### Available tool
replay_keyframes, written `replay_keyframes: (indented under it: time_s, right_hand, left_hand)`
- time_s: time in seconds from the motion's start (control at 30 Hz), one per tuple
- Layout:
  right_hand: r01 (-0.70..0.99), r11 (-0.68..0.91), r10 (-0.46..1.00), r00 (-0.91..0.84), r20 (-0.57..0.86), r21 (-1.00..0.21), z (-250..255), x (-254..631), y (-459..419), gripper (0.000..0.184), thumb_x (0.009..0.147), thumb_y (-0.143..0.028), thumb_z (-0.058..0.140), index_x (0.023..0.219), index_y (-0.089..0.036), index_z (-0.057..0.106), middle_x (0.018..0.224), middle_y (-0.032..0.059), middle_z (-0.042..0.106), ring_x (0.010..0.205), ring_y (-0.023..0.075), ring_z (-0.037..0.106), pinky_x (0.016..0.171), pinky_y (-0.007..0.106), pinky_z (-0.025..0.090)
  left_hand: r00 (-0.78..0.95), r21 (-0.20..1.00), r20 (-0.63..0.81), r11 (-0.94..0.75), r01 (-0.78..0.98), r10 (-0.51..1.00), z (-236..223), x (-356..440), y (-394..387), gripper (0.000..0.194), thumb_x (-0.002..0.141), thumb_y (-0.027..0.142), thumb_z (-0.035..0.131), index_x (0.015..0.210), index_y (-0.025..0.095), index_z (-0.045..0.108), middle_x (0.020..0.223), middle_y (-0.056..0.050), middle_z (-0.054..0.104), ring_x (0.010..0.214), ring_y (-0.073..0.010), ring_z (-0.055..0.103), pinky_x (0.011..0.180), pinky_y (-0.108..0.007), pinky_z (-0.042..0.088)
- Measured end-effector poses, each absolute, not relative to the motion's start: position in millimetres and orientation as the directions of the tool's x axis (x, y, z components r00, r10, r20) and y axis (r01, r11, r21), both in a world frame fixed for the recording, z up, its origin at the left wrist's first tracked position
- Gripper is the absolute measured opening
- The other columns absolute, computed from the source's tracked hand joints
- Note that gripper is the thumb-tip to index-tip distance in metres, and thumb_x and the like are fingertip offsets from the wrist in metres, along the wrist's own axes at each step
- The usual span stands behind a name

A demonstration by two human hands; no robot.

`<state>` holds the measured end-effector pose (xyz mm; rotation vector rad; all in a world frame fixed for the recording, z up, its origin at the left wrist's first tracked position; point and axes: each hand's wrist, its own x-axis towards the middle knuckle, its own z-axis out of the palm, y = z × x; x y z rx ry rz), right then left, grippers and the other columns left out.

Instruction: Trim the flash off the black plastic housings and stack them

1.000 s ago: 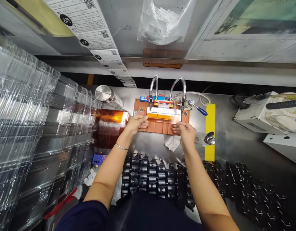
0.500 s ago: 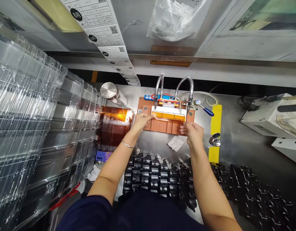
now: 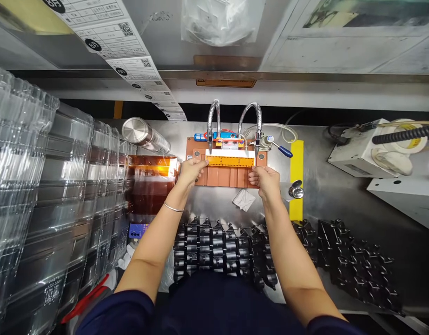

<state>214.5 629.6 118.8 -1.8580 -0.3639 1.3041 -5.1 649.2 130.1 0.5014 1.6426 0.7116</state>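
An orange strip (image 3: 230, 161) with rows of small dark marks is stretched level between my two hands, over a brown fixture block (image 3: 216, 178). My left hand (image 3: 193, 171) pinches its left end between thumb and fingers. At the strip's right end, my right hand (image 3: 267, 180) is closed in a pinch too. Behind the strip lies a white bar (image 3: 231, 152), and two bent metal hoses (image 3: 258, 116) point their nozzles down at its ends. A blue cylinder (image 3: 226, 135) sits at the back of the fixture. My fingertips partly hide the strip's ends.
Stacked clear plastic trays (image 3: 71, 186) rise on the left, beside a steel-lidded bottle (image 3: 137, 130) and an amber box (image 3: 151, 186). Rows of black parts (image 3: 214, 251) lie in front of me. A folded white cloth (image 3: 244, 200), a blue-handled lever (image 3: 284, 151) and a white machine (image 3: 360, 149) are nearby.
The strip has gone from slightly slanted to nearly level and looks narrower, with both hands still on its ends. My head view has shifted, so the whole scene sits further left.
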Motion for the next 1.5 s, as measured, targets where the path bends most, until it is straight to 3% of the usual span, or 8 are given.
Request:
replay_keyframes:
  time_s: [0.4,0.57,0.7,0.83,0.93,1.1,1.3,1.5]
  right_hand:
    - [-0.249,-0.642,0.631,0.365,-0.684,-0.725,117,221,627,0.020,0.068,-0.020,0.072,0.057,-0.016,0.056,0.043,-0.0028,0.062,0.032,0.0066,0.052,0.030,0.013,0.042]
    - [-0.256,-0.664,0.657,0.250,-0.711,-0.703,122,228,622,0.024,0.064,-0.027,0.081,0.060,-0.014,0.061,0.051,0.0017,0.067,0.039,0.0093,0.059,0.035,0.016,0.048]
    - [-0.228,-0.564,0.745,0.275,-0.608,-0.794,135,260,577,0.031,0.063,-0.038,0.081,0.082,-0.017,0.068,0.074,0.0030,0.073,0.061,0.0124,0.068,0.056,0.022,0.058]
    - [0.247,-0.478,0.749,0.617,-0.243,-0.843,130,336,477,0.049,0.066,-0.054,0.072,0.095,-0.015,0.068,0.092,0.0111,0.073,0.086,0.0235,0.070,0.084,0.042,0.056]
    - [0.463,-0.638,0.714,0.656,-0.245,-0.616,114,384,400,0.066,0.056,-0.056,0.074,0.106,-0.014,0.066,0.114,0.0176,0.068,0.109,0.0330,0.062,0.098,0.052,0.045]
    - [0.436,-0.676,0.720,0.561,-0.408,-0.594,95,401,344,0.055,0.059,-0.063,0.063,0.091,-0.018,0.069,0.095,0.0124,0.074,0.091,0.0287,0.069,0.082,0.040,0.055]
    - [0.602,-0.691,0.709,0.672,-0.212,-0.401,133,400,356,0.065,0.063,-0.065,0.058,0.096,-0.011,0.070,0.083,0.0230,0.072,0.084,0.0428,0.067,0.076,0.056,0.051]
    - [0.937,0.082,0.968,0.006,0.250,-0.340,184,320,435,0.041,0.084,-0.038,0.055,0.118,-0.017,0.063,0.113,0.0131,0.070,0.102,0.0277,0.066,0.089,0.040,0.051]
  left_hand:
    - [-0.167,0.691,-0.719,0.720,-0.067,0.675,127,-8,650,0.030,0.067,0.024,0.075,0.055,0.016,0.049,0.037,0.008,0.046,0.029,-0.0027,0.036,0.030,-0.014,0.023]
    - [-0.087,0.674,-0.738,0.736,-0.059,0.669,132,-19,646,0.016,0.072,0.023,0.073,0.069,0.012,0.061,0.059,-0.002,0.065,0.046,-0.0072,0.058,0.045,-0.017,0.047]
    - [-0.296,0.812,-0.459,0.531,0.243,0.838,141,-51,606,0.022,0.081,0.030,0.062,0.092,0.012,0.067,0.091,-0.010,0.072,0.077,-0.0164,0.068,0.072,-0.032,0.057]
    - [-0.330,0.515,-0.004,0.285,0.808,0.944,137,-98,535,0.041,0.087,0.035,0.051,0.118,0.011,0.063,0.137,-0.019,0.053,0.131,-0.0327,0.044,0.109,-0.054,0.033]
    - [-0.300,0.302,-0.087,0.312,0.901,0.950,127,-121,485,0.053,0.091,0.038,0.044,0.134,0.008,0.051,0.150,-0.022,0.035,0.141,-0.0397,0.026,0.110,-0.063,0.022]
    - [-0.272,0.237,-0.128,0.296,0.925,0.954,120,-133,442,0.057,0.093,0.040,0.036,0.138,0.007,0.047,0.151,-0.022,0.033,0.142,-0.0364,0.024,0.112,-0.057,0.024]
    - [-0.343,0.146,-0.083,0.352,0.924,0.936,131,-141,446,0.053,0.090,0.041,0.039,0.122,0.004,0.061,0.143,-0.023,0.045,0.138,-0.0373,0.033,0.112,-0.058,0.023]
    - [-0.289,0.133,-0.102,0.301,0.944,0.952,130,-128,453,0.058,0.090,0.041,0.040,0.137,0.007,0.047,0.151,-0.019,0.034,0.141,-0.0370,0.027,0.111,-0.060,0.022]
